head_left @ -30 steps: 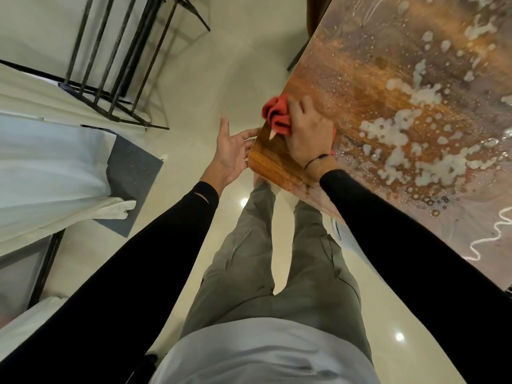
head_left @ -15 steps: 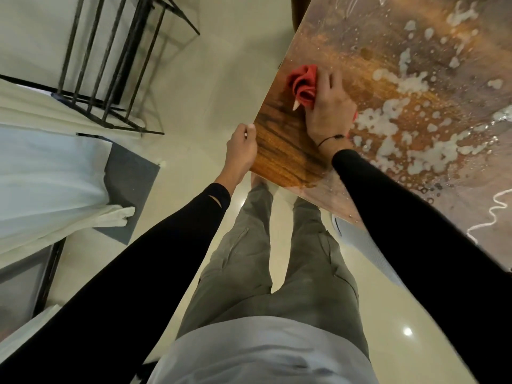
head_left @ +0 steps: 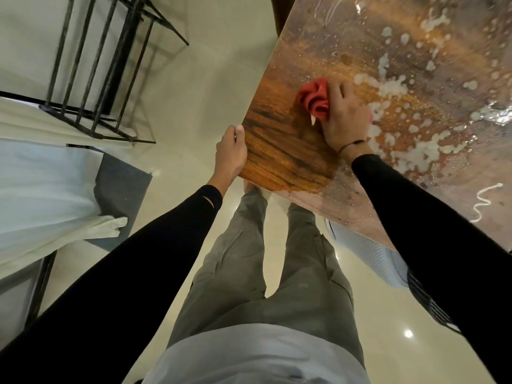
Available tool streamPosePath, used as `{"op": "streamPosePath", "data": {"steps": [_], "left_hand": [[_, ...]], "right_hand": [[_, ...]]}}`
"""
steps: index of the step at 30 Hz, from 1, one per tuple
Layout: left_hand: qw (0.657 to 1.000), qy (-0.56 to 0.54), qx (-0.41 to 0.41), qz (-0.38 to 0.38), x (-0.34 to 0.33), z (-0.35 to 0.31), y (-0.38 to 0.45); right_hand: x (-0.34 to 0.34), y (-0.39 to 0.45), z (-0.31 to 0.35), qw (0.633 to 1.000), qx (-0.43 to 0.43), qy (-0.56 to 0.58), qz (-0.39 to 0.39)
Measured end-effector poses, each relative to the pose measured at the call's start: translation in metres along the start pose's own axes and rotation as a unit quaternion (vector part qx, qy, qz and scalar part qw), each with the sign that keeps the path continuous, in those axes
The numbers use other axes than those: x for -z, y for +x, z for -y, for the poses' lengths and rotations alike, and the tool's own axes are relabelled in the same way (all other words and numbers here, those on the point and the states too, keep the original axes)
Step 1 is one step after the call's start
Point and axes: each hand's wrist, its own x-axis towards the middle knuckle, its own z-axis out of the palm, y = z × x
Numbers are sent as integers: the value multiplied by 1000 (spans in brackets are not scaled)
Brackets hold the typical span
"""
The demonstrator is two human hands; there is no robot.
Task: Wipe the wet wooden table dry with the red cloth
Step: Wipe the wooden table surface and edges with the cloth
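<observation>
Bunched red cloth [head_left: 314, 98] on glossy wet wooden table [head_left: 282, 151].

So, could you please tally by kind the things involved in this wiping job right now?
Hands: 2, the left hand gripping the table edge, the right hand pressing the cloth
Red cloth: 1
Wooden table: 1
Total: 4

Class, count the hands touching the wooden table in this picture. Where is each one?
2. The left hand grips the wet wooden table at its near corner edge. The right hand presses the crumpled red cloth onto the tabletop, further in.
</observation>
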Motion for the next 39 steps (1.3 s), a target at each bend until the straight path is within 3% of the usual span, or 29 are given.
{"op": "streamPosePath", "data": {"steps": [2,3,5,7,9,10,12,14,16,17,18,20,22,23,26,29,31,33,35,37,39], "left_hand": [[1000,-6,0,-11,-2,-1,2],[1000,-10,0,-19,-2,-2,3],[999,-22,0,-33,-2,-2,5],[999,-30,6,-27,0,-5,7],[1000,-24,11,-10,3,-5,10],[1000,-17,10,-5,4,-5,10],[1000,-3,7,-7,2,-5,9],[1000,21,-8,-17,-14,-14,1],[998,41,-13,-48,-19,-21,-2],[997,52,-13,-63,-23,-25,-4],[995,60,-5,-82,-22,-24,-3],[991,81,6,-110,-17,-21,-3],[986,106,-16,-124,-13,-20,-3],[984,115,-39,-134,-12,-25,-3],[963,143,-131,-189,-12,-38,-5],[941,161,-214,-208,-17,-44,-6],[943,153,-215,-203,-21,-48,-4],[952,128,-173,-217,-21,-51,-1],[967,102,-123,-199,-17,-49,3],[981,80,-92,-153,-12,-46,8],[987,73,-79,-121,-9,-44,14]], "right_hand": [[-7,-14,31,995,-93,25,-20],[-10,-31,49,996,-72,50,-24],[-10,-78,76,990,110,86,38],[-7,-122,69,934,332,74,112],[-1,-134,39,895,418,65,143],[1,-131,20,894,417,60,150],[5,-114,-11,931,342,41,117],[14,-87,-41,985,168,2,32],[10,-62,-34,999,-23,-26,-15],[9,-58,-21,997,-75,-19,-32],[5,-59,-1,997,-66,5,-36],[-2,-86,32,993,95,63,30],[1,-127,38,944,303,59,115],[6,-139,25,928,343,60,134],[19,-141,-30,952,278,51,116],[20,-110,-59,993,113,-1,43],[8,-80,-46,999,-33,-13,-6],[-1,-60,-10,993,-114,15,-16],[-4,-64,29,996,-62,66,12],[-4,-90,49,990,104,63,65],[4,-109,30,979,177,54,82]]}}
